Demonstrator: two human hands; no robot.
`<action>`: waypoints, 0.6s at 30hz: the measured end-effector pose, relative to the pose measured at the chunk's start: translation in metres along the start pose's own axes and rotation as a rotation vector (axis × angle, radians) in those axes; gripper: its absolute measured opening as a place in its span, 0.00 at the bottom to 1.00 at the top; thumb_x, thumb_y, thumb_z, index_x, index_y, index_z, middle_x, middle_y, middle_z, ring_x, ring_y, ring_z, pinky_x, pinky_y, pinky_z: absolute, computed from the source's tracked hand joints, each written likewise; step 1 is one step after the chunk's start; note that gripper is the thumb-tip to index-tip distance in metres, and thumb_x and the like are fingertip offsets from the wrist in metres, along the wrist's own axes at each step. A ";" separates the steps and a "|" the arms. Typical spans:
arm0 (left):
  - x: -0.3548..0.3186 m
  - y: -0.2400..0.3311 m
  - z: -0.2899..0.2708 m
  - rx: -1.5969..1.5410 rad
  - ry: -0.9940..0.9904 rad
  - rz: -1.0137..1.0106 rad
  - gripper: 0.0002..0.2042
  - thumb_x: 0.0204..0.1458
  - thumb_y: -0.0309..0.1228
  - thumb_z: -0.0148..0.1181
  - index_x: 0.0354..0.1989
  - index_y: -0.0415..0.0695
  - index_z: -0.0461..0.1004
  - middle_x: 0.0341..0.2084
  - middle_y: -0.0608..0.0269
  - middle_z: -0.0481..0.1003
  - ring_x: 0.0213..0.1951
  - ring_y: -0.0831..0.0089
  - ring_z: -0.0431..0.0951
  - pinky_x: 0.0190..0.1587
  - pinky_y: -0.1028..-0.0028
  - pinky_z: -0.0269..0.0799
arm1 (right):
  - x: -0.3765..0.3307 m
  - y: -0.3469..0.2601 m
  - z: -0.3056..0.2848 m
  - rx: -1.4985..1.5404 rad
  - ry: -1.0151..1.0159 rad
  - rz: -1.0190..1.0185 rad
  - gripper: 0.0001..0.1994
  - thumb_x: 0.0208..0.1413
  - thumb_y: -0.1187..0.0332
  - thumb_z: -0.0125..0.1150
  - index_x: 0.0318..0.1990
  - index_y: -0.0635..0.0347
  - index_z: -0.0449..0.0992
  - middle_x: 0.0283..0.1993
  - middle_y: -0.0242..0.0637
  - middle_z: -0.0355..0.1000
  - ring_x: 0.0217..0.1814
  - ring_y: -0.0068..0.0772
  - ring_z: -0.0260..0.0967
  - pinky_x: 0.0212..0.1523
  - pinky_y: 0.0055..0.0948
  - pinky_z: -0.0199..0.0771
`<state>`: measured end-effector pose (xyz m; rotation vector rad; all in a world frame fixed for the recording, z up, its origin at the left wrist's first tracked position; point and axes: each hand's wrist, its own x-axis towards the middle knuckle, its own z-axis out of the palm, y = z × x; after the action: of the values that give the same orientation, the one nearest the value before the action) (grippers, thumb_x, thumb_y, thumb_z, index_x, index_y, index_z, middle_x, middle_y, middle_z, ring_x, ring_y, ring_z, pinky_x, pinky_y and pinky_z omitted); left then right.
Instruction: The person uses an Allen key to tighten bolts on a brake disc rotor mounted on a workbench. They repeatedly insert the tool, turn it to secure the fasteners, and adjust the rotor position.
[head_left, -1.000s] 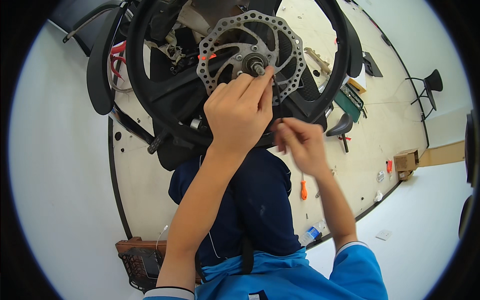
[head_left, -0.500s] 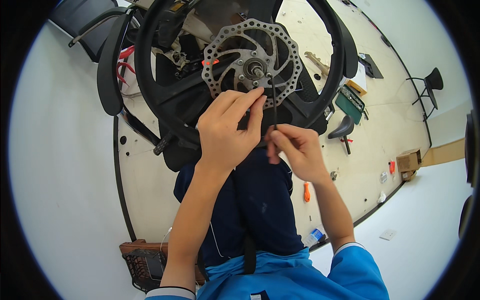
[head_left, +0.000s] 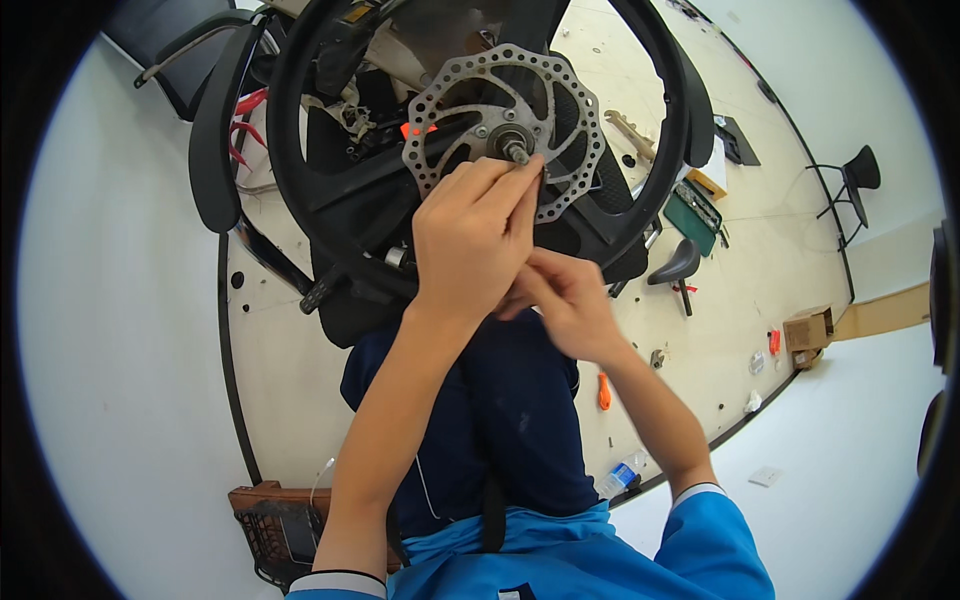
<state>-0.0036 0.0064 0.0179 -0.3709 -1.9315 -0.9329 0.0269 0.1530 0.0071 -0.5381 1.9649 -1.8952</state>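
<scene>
Head view: a black wheel [head_left: 300,215] with a thick tyre fills the upper middle, held over the person's lap. At its centre sits a silver brake disc [head_left: 470,95] with a scalloped, holed rim, and a short axle [head_left: 516,152] sticks out of the middle of the disc.

The left hand [head_left: 470,235] lies just below the axle, over the lower part of the disc. Its fingers are bunched together and curled, the fingertips [head_left: 525,172] touching or almost touching the axle; whether they pinch something small there cannot be told. The right hand [head_left: 560,300] sits below and right of the axle, its knuckles against the heel of the left hand. Its fingers are drawn together too and tucked under the left palm; what they hold, if anything, is hidden.

Left of the disc, a black chair back [head_left: 215,130] stands beside the tyre, with red cables [head_left: 245,105] between them. Right of the disc lie a green box [head_left: 692,212] and a black saddle [head_left: 678,266]. Well below the disc, on the pale floor [head_left: 740,270], lie an orange tool [head_left: 604,391] and a plastic bottle [head_left: 620,478]. Far below and left of the disc sits a dark crate [head_left: 275,530].
</scene>
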 end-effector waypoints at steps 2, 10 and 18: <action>0.001 0.000 -0.007 -0.079 -0.028 -0.058 0.10 0.51 0.18 0.66 0.42 0.40 0.84 0.28 0.62 0.79 0.25 0.72 0.76 0.28 0.76 0.70 | 0.010 0.005 0.022 0.145 0.014 -0.066 0.12 0.71 0.72 0.47 0.47 0.73 0.75 0.40 0.39 0.78 0.40 0.26 0.78 0.43 0.27 0.82; 0.010 0.019 -0.031 -0.152 -0.193 -0.222 0.09 0.50 0.20 0.66 0.40 0.37 0.83 0.28 0.60 0.80 0.24 0.74 0.76 0.28 0.78 0.70 | 0.022 0.009 0.036 0.195 0.000 -0.096 0.10 0.60 0.80 0.50 0.46 0.72 0.76 0.37 0.34 0.77 0.36 0.16 0.70 0.37 0.20 0.71; -0.005 0.030 -0.029 -0.378 -0.093 -0.397 0.09 0.51 0.19 0.68 0.41 0.33 0.82 0.30 0.62 0.82 0.29 0.80 0.79 0.33 0.81 0.72 | -0.006 -0.008 0.005 -0.103 0.056 -0.151 0.08 0.65 0.75 0.52 0.42 0.70 0.77 0.28 0.36 0.77 0.31 0.19 0.74 0.35 0.23 0.75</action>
<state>0.0342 0.0056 0.0355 -0.2519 -1.9466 -1.5751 0.0342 0.1516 0.0144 -0.6875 2.1210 -1.9242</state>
